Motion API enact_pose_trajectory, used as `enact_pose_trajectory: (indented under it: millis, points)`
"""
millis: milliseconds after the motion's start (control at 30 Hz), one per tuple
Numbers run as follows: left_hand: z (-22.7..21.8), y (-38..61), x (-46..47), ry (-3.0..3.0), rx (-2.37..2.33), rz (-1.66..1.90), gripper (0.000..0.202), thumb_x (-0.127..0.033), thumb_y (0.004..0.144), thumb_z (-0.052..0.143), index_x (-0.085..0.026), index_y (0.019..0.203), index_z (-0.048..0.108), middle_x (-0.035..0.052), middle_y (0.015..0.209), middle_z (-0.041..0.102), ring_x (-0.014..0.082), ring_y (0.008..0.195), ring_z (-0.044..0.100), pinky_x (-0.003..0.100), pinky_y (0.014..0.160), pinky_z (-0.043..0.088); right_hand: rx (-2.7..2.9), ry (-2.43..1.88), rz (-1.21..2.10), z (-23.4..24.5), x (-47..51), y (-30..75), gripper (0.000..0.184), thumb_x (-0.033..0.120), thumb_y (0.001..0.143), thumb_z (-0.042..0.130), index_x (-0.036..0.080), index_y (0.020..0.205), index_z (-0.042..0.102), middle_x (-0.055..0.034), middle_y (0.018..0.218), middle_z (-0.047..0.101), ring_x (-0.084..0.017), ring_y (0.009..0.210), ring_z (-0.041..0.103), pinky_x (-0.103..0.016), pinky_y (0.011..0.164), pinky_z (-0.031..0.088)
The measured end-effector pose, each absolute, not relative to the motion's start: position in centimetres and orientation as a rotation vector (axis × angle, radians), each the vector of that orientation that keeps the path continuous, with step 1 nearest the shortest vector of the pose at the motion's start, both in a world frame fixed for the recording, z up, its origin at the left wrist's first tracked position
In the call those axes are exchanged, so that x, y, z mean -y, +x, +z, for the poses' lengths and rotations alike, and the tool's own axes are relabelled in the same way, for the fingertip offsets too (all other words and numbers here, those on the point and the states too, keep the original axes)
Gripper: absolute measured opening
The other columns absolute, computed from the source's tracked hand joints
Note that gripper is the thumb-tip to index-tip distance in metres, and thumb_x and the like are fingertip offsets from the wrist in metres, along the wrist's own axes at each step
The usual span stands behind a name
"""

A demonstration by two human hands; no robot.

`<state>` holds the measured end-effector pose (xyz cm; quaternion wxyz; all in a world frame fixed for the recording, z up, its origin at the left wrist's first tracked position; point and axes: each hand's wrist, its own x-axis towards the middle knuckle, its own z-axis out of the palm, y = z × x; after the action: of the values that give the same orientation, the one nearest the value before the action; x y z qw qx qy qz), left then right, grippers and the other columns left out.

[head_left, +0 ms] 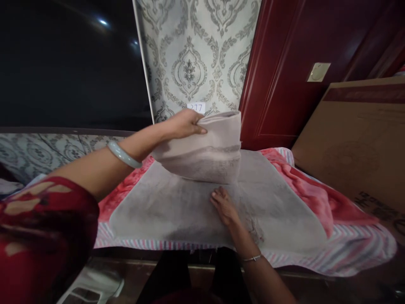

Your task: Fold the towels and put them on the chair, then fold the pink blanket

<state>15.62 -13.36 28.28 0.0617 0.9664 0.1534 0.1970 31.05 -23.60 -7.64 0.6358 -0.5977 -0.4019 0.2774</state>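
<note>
My left hand (185, 123) grips the top edge of a folded pale beige towel (205, 147), thumb in front. The towel hangs upright, with a darker band across its lower part, and its bottom edge is at or just above a grey plush mat (152, 215). Closer to me, my right hand (224, 206) rests palm down on the mat, its fingers stretched towards the towel and holding nothing. Wrinkles run through the mat beside my right wrist.
Under the mat lie a red plush blanket (303, 185) and a striped cloth (357, 249). A large cardboard box (354, 147) leans at the right. A dark screen (69, 63) fills the left back. A white plastic stool (95, 283) stands low at the left.
</note>
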Motion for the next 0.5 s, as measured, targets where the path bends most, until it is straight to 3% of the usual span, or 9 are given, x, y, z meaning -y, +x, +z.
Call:
enact_pose_trajectory:
  millis: [67, 133, 267, 367, 500]
  points:
    - [30.6, 15.0, 14.0, 2.821, -0.472, 0.605, 0.026, -0.027, 0.086, 0.067, -0.008, 0.103, 0.068, 0.0024, 0.086, 0.065, 0.0226, 0.097, 0.065, 0.039, 0.091, 0.048, 0.908, -1.335, 0.604, -6.9, 22.9, 30.3, 0.087, 0.063, 0.092, 0.042, 0.021, 0.164, 0.020, -0.0150, 0.153, 0.048, -0.030, 0.140, 0.049, -0.052, 0.106, 0.053]
    - [32.4, 14.1, 14.8, 2.686, -0.520, 0.605, 0.028, -0.028, 0.086, 0.069, -0.007, 0.104, 0.069, 0.0056, 0.091, 0.068, 0.0258, 0.100, 0.068, 0.043, 0.090, 0.050, 0.876, -1.219, 0.569, -5.9, 22.8, 29.3, 0.082, 0.067, 0.091, 0.043, 0.025, 0.160, 0.032, -0.0104, 0.149, 0.054, -0.028, 0.138, 0.051, -0.049, 0.108, 0.052]
    - [34.1, 11.8, 14.8, 2.331, -0.649, 0.640, 0.027, -0.030, 0.085, 0.072, -0.009, 0.102, 0.071, 0.0092, 0.093, 0.074, 0.0288, 0.102, 0.072, 0.046, 0.090, 0.055, 0.650, -0.859, 0.635, -3.7, 24.4, 27.9, 0.072, 0.066, 0.079, 0.067, 0.025, 0.138, 0.061, -0.0072, 0.130, 0.069, -0.028, 0.127, 0.060, -0.046, 0.108, 0.051]
    - [33.3, 10.0, 12.0, 2.096, -0.732, 0.658, 0.027, -0.028, 0.084, 0.074, -0.009, 0.103, 0.071, 0.0096, 0.090, 0.076, 0.0304, 0.100, 0.073, 0.051, 0.091, 0.057, 0.518, -0.745, 0.693, -1.5, 26.2, 28.2, 0.070, 0.056, 0.065, 0.085, 0.019, 0.123, 0.068, -0.0090, 0.114, 0.075, -0.031, 0.117, 0.066, -0.047, 0.103, 0.054]
    - [28.6, 8.0, 6.6, 1.812, -0.936, 0.601, 0.033, -0.033, 0.074, 0.083, -0.009, 0.096, 0.073, 0.0143, 0.084, 0.077, 0.0346, 0.093, 0.074, 0.052, 0.087, 0.060, 0.472, -0.832, 0.626, 1.7, 28.1, 30.6, 0.061, 0.051, 0.061, 0.089, 0.018, 0.108, 0.069, -0.0093, 0.102, 0.077, -0.032, 0.108, 0.069, -0.045, 0.094, 0.058]
